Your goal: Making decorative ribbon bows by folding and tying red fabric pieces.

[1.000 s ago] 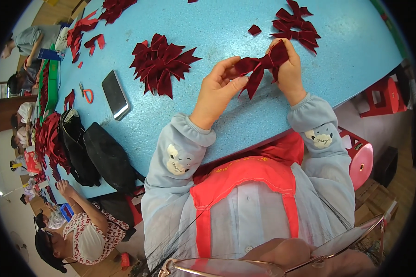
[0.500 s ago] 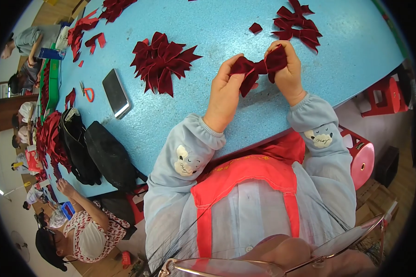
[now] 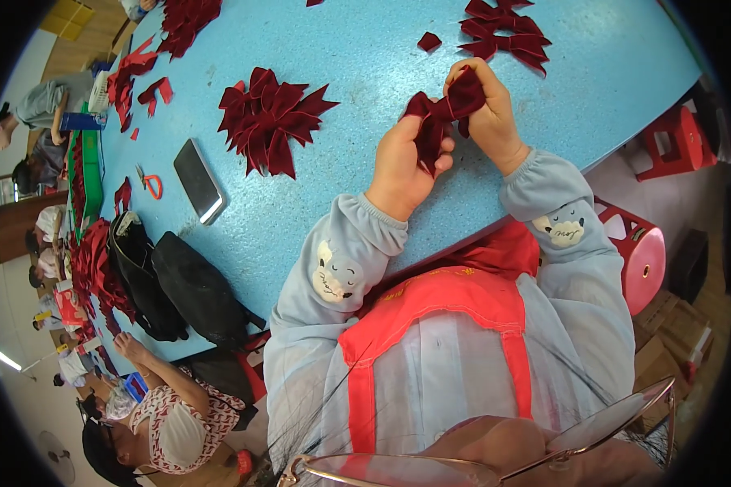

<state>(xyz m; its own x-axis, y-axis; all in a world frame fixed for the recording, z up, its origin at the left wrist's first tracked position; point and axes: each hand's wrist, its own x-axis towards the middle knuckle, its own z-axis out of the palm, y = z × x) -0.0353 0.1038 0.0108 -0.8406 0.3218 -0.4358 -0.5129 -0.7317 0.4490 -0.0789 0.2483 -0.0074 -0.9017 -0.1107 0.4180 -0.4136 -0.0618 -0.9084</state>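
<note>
A dark red velvet bow (image 3: pixel 442 109) is held up over the blue table (image 3: pixel 317 170) between my two hands. My left hand (image 3: pixel 406 166) is closed around its left loop and a hanging tail, the thumb on top. Higher and to the right, my right hand (image 3: pixel 491 114) pinches the right loop. The knot shows between them. A pile of similar bows (image 3: pixel 272 122) lies to the left of my hands, and another group of bows (image 3: pixel 508 32) lies beyond my right hand. Near that group is a small dark red velvet scrap (image 3: pixel 429 41).
A phone (image 3: pixel 198 180) and orange-handled scissors (image 3: pixel 150 183) lie at the left. Black bags (image 3: pixel 199 276) rest by the near left edge, beside heaped red ribbon (image 3: pixel 97 264). A co-worker (image 3: pixel 166 406) sits beyond them. Red stools (image 3: pixel 643 272) stand at the right.
My left hand has turned and wrapped further around the bow's left side and tail. The bow is now tilted, its right loop higher. The whole view has shifted slightly.
</note>
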